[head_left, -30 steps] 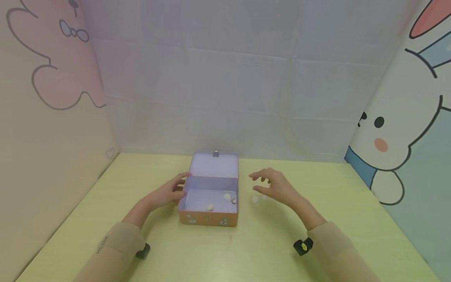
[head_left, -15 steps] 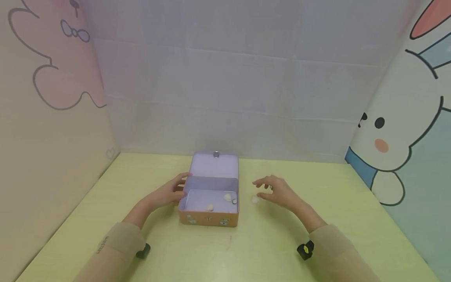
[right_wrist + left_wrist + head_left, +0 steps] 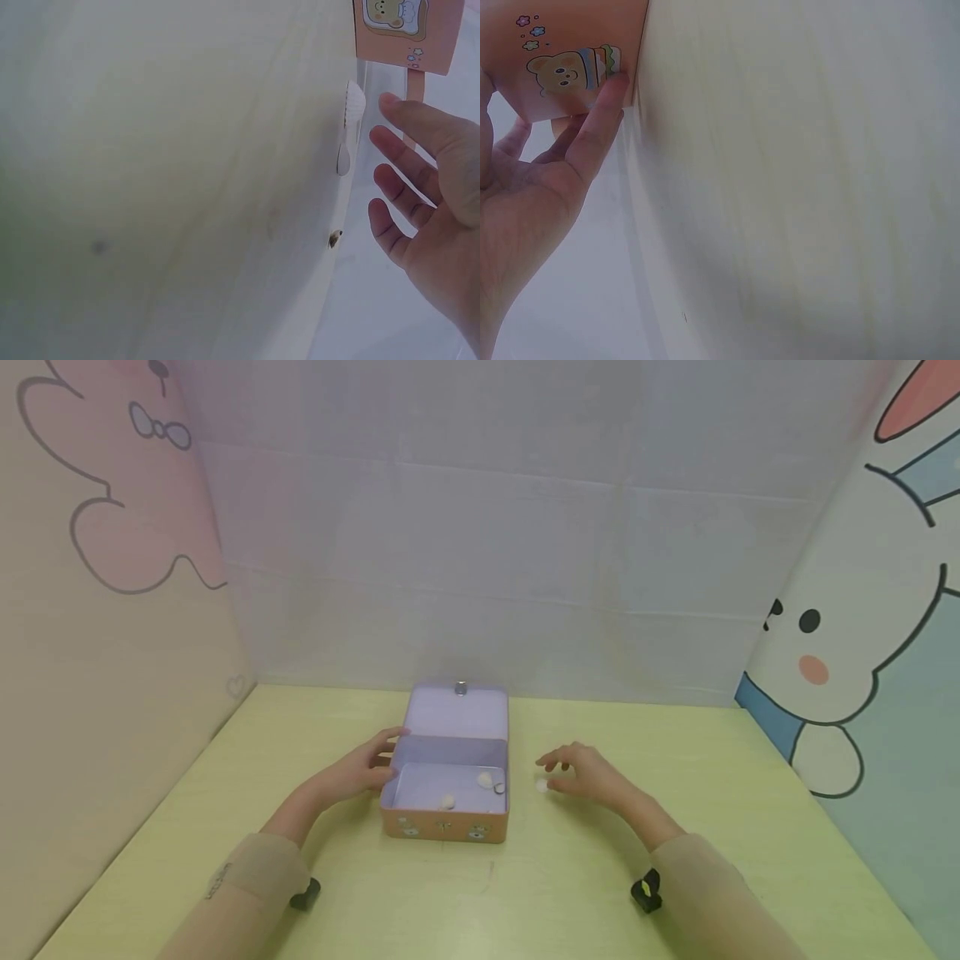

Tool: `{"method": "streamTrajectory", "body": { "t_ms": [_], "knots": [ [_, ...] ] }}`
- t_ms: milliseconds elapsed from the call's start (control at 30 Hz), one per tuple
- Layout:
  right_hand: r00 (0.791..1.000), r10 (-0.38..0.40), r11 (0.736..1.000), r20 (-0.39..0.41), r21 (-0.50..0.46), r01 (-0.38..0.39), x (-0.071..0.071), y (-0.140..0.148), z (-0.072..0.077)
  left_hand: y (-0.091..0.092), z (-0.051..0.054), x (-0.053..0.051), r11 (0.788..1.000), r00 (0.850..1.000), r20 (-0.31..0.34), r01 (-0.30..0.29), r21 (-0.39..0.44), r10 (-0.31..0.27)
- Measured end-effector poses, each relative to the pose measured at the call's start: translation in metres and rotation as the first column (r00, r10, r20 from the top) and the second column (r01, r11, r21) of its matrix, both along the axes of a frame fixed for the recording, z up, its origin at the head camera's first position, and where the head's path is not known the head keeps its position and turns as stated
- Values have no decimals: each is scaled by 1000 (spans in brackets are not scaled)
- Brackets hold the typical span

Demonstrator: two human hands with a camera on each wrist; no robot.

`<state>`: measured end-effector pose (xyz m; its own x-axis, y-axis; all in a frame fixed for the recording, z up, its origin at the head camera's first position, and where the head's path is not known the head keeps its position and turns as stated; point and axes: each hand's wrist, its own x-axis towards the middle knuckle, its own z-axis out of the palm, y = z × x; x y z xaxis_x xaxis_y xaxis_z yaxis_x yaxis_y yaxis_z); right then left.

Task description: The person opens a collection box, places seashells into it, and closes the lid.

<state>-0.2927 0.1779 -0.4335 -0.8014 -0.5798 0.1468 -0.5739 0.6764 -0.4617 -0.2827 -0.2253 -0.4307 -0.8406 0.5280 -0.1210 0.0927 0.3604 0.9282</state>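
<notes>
An orange tin box [image 3: 442,825] with a lilac inside stands on the table, its lid [image 3: 456,712] tipped back. Inside lie pale seashells [image 3: 448,802] and a small dark-edged round piece [image 3: 498,787]. My left hand [image 3: 360,770] touches the box's left side; in the left wrist view its extended fingers [image 3: 600,127] lie against the printed wall. Right of the box, my right hand [image 3: 588,774] hovers with loosely bent fingers, holding nothing. Near it are a ribbed white seashell [image 3: 355,103], a smaller white shell [image 3: 343,160] and a small brown-and-white piece [image 3: 334,238], perhaps a shell.
The pale yellow table [image 3: 465,902] meets a whitish back sheet [image 3: 480,568]. Side panels carry a pink cartoon [image 3: 142,535] on the left and a rabbit cartoon [image 3: 832,635] on the right. A metal latch [image 3: 461,688] tops the lid's edge.
My right hand has lowered toward the table, closer to the white shells on it. My left hand and the box have stayed put.
</notes>
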Motion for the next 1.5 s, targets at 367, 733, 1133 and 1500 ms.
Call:
{"method": "streamTrajectory", "body": {
  "t_ms": [367, 733, 1133, 1500],
  "knots": [
    [999, 15, 998, 47, 56, -17, -3, -7, -3, -2, -2, -1, 1000, 1000, -9, 11, 1, -11],
    [997, 79, 994, -6, 79, -78, -4, -9, -4, -1, -1, 1, 1000, 1000, -8, 10, 2, -10],
    [999, 44, 996, -9, 74, -43, -3, -10, -5, 1, 2, 4, 1000, 1000, -1, 5, -6, -5],
    [998, -17, 999, 63, 44, 14, 1, -7, -1, 1, 4, 5, 1000, 1000, 4, 5, -6, -5]
  ]
}}
